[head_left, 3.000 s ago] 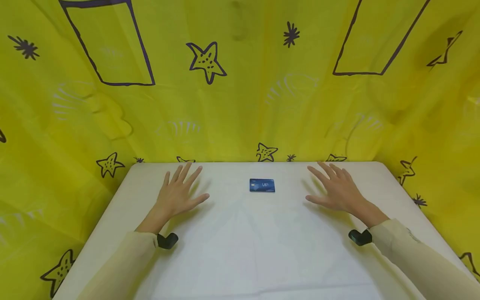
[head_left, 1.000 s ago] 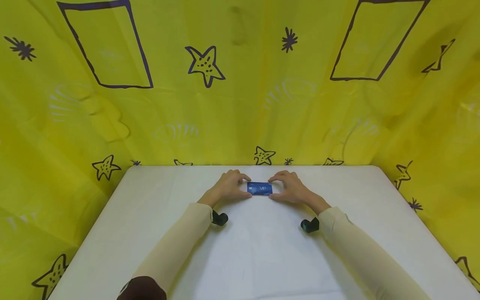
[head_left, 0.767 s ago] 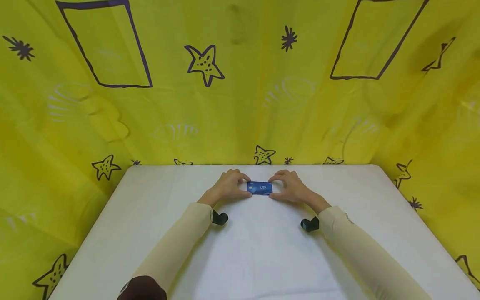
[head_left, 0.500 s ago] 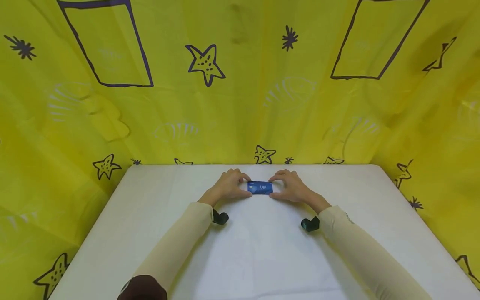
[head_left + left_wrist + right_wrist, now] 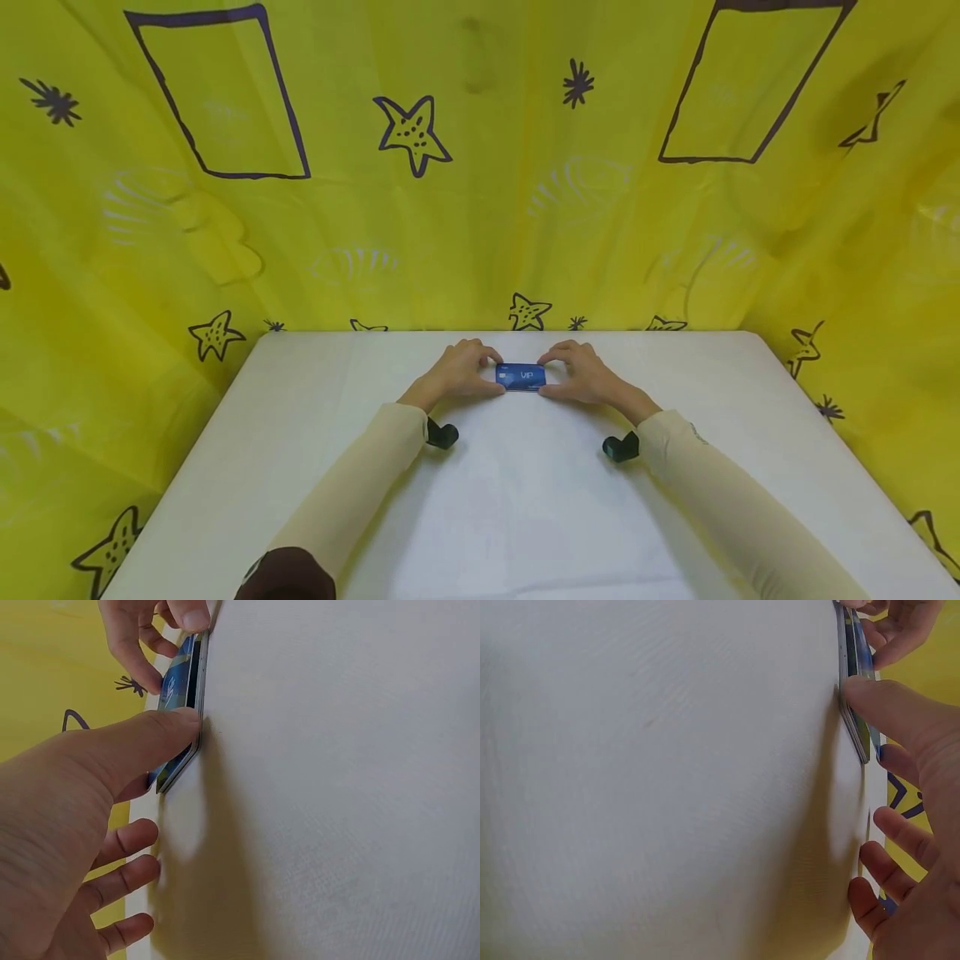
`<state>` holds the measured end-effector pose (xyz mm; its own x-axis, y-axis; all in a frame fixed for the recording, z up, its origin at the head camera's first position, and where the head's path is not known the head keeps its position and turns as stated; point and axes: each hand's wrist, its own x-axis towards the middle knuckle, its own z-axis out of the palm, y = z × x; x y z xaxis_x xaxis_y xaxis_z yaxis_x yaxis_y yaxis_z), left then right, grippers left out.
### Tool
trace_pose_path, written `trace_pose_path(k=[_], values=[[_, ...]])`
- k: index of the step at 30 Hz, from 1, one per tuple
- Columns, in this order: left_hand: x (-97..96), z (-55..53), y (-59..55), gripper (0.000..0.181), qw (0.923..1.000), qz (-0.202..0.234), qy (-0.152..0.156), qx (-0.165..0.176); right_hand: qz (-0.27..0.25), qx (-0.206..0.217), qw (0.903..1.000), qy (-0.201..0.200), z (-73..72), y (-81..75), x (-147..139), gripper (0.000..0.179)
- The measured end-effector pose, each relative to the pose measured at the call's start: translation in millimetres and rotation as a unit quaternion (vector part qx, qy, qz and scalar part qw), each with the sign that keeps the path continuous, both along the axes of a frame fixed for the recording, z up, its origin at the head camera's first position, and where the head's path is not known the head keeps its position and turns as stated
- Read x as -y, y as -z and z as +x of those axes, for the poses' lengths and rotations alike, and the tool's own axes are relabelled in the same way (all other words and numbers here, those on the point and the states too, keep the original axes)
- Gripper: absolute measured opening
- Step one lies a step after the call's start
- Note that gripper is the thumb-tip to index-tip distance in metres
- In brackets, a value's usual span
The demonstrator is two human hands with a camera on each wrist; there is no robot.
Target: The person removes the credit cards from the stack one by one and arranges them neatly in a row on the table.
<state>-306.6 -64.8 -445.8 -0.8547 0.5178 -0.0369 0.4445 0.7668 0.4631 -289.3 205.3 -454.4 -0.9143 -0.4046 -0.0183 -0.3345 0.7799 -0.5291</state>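
Pinching the left-hand corners of a blue card (image 5: pixel 521 377) marked VIP with the left grip (image 5: pixel 459 371), and pinching the right-hand corners with the right grip (image 5: pixel 583 375). Holding the card face up near the far edge of a white surface (image 5: pixel 517 508), leaving contact beneath impossible to tell. Showing more than one layer along the near edge in the left wrist view. Wearing cream sleeves (image 5: pixel 356 487), facing a yellow curtain (image 5: pixel 480 225) printed with starfish (image 5: pixel 414 133).

A blue chip card (image 5: pixel 521 377) with white "VIP" lettering, face up, long sides crosswise, is pinched at both ends near the far edge of the white table (image 5: pixel 517 500); thin layers show along its near edge.
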Motion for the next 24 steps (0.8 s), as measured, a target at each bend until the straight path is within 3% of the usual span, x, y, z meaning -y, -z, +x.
trace_pose_path(k=[17,24], values=[[16.9,2.7,-20.8,0.052,0.9996,0.026,0.002,-0.014,-0.037,-0.015,0.9980,-0.048,-0.3,-25.2,10.7,0.049],[26.9,5.2,-23.8,0.050,0.9995,0.028,-0.005,-0.017,-0.044,-0.033,0.9965,-0.062,0.7,-29.0,21.5,0.048]])
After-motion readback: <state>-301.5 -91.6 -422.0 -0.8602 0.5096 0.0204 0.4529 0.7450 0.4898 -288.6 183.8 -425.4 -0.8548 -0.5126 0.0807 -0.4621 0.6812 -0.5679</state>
